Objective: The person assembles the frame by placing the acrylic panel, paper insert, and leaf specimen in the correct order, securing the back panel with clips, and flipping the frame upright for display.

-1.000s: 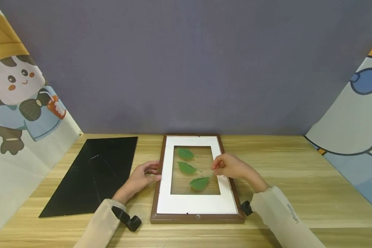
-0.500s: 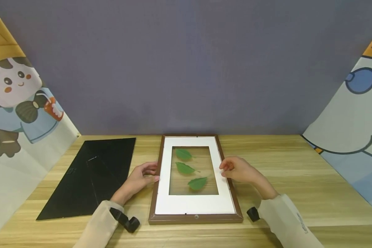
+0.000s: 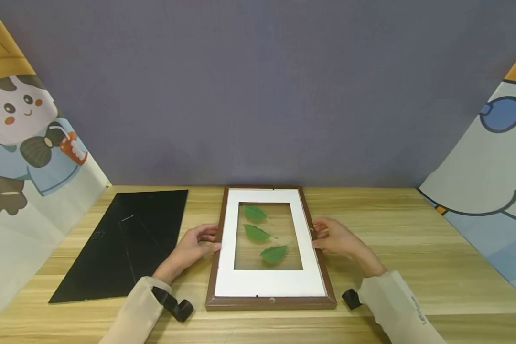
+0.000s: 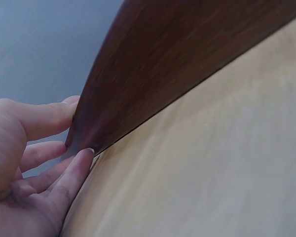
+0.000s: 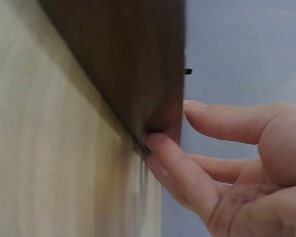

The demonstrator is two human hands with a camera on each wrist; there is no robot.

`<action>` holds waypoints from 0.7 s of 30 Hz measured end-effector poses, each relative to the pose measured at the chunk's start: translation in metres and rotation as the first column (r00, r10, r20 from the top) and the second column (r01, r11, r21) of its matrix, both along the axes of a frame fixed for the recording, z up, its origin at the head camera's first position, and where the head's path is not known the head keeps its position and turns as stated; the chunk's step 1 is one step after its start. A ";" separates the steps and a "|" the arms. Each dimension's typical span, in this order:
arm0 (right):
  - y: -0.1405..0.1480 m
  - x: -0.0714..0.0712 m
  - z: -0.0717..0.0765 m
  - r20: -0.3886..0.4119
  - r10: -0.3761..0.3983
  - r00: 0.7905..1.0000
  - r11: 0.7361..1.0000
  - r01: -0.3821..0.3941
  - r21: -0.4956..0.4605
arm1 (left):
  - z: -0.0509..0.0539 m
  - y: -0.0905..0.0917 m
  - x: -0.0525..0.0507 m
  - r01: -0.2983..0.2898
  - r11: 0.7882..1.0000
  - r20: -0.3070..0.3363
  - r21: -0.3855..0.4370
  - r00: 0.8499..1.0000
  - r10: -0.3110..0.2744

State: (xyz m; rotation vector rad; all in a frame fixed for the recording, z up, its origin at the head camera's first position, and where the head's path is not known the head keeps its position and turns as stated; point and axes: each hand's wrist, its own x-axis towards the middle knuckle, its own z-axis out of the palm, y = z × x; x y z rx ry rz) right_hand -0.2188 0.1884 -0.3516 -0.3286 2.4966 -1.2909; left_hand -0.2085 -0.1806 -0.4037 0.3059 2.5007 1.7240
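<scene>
Brown frame (image 3: 271, 303) is pinched at its left edge by the left hand (image 3: 192, 248), right edge by the right hand (image 3: 336, 239), both narrowed.

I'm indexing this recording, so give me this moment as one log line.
left hand: holds frame, left side; right hand: holds frame, right side; three leaves: within white mat opening; black panel: on table, left

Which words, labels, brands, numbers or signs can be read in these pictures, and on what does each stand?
None can be read.
Cream fabric right sleeve: a line of dark lettering, too small and blurred to read.
Flat black rectangular board: a small mark, too faint to tell whether it is writing.
Brown wooden rectangular frame and white rectangular mat: no lettering visible.
</scene>
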 end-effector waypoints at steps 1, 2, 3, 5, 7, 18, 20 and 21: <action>0.001 0.000 -0.001 0.008 -0.003 1.000 1.000 0.003 -0.002 | 0.000 0.000 0.000 0.000 1.000 -0.001 -0.005 1.000 0.000; 0.001 0.000 -0.002 0.017 -0.007 1.000 1.000 0.007 -0.007 | 0.000 0.001 0.000 0.001 1.000 -0.002 -0.009 1.000 -0.001; 0.002 0.000 -0.003 0.021 -0.007 1.000 1.000 0.007 -0.009 | 0.000 0.001 0.000 0.002 1.000 -0.006 -0.013 1.000 -0.002; 0.002 0.000 -0.004 0.027 -0.011 1.000 1.000 0.011 -0.014 | -0.001 0.001 0.000 -0.001 1.000 -0.007 -0.019 1.000 0.001; 0.002 0.000 -0.004 0.022 -0.007 1.000 1.000 0.008 -0.021 | -0.001 0.001 0.000 -0.003 1.000 -0.010 -0.023 1.000 0.003; -0.001 -0.005 -0.013 -0.079 -0.006 0.997 0.999 0.003 -0.037 | 0.003 0.001 0.001 -0.042 0.996 -0.017 -0.084 0.999 0.041; 0.000 -0.005 -0.014 -0.072 -0.010 0.997 0.999 0.007 -0.045 | 0.002 0.002 0.001 -0.043 0.996 -0.016 -0.082 0.999 0.042; 0.001 -0.005 -0.014 -0.069 -0.012 0.998 0.999 0.009 -0.048 | 0.002 0.003 0.000 -0.045 0.996 -0.014 -0.078 0.999 0.044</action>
